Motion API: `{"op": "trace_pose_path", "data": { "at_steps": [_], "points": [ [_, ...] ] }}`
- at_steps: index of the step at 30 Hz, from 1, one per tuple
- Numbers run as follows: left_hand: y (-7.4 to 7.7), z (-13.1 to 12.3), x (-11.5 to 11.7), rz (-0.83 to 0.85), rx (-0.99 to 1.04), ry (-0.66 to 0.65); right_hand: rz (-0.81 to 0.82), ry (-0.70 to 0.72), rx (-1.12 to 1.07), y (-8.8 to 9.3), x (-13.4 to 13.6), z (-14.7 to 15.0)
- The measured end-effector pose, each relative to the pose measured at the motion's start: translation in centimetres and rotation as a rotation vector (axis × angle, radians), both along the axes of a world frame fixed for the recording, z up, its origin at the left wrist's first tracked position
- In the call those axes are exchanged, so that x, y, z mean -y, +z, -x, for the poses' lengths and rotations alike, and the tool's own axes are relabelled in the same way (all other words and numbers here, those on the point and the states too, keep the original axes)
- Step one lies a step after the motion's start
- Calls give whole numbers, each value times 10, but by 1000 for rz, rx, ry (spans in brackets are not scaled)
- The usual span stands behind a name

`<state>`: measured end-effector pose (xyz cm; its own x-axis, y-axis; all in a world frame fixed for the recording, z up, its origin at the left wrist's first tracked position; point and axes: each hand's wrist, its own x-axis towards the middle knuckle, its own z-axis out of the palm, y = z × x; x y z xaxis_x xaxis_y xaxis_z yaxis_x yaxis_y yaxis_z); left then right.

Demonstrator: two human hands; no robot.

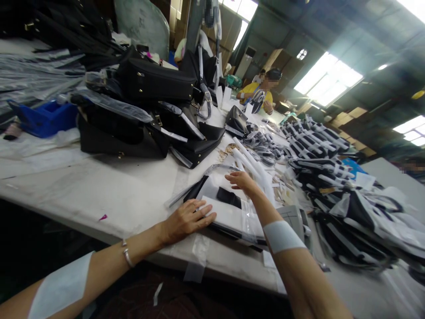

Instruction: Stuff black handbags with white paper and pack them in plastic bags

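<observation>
My left hand (187, 220) lies flat on the near end of a black bag piece wrapped in white paper (229, 215), fingers stretched out along the table. My right hand (241, 180) reaches over the far end of the same piece, fingers spread and slightly curled, close to several white paper rolls (247, 163). Neither hand grips anything. A clear tape strip crosses the wrapped piece near my right forearm.
A pile of black handbags (146, 110) fills the back left of the white table (99, 186), beside a blue bin (46, 117). Stacks of wrapped black straps (318, 150) lie at the right. A person in yellow (259, 93) works at the far end.
</observation>
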<state>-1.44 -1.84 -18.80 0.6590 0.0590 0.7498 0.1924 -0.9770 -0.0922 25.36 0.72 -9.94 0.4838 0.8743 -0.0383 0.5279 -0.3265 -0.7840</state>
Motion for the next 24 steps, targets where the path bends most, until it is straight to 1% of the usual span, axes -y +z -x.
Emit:
{"op": "trace_pose_path", "data": {
  "at_steps": [3, 4, 7, 10, 13, 16, 18, 21, 23, 24],
  "points": [
    [-3, -3, -1, 2, 35, 2, 227, -112, -298, -24, -31, -9],
    [-4, -3, -1, 3, 36, 4, 266, -147, -363, -31, -37, -10],
    [-3, -3, -1, 12, 32, 10, 264, -189, -401, -46, -49, -10],
    [-2, 0, -1, 14, 51, 17, 232, -229, -420, -54, -51, -14],
    [-2, 2, -2, 15, 74, 26, 178, -241, -446, -53, -46, -20],
    [-1, 3, -3, 21, 79, 36, 126, -207, -479, -46, -37, -23],
    [1, 3, -3, 14, 78, 40, 94, -158, -503, -39, -31, -21],
    [6, 5, -2, 24, 30, 44, 32, -40, -524, -30, -20, -16],
    [9, 6, -2, 34, -4, 44, -13, 15, -493, -24, -12, -13],
    [10, 7, -1, 36, -11, 42, -25, 17, -449, -20, -8, -12]
  ]
}}
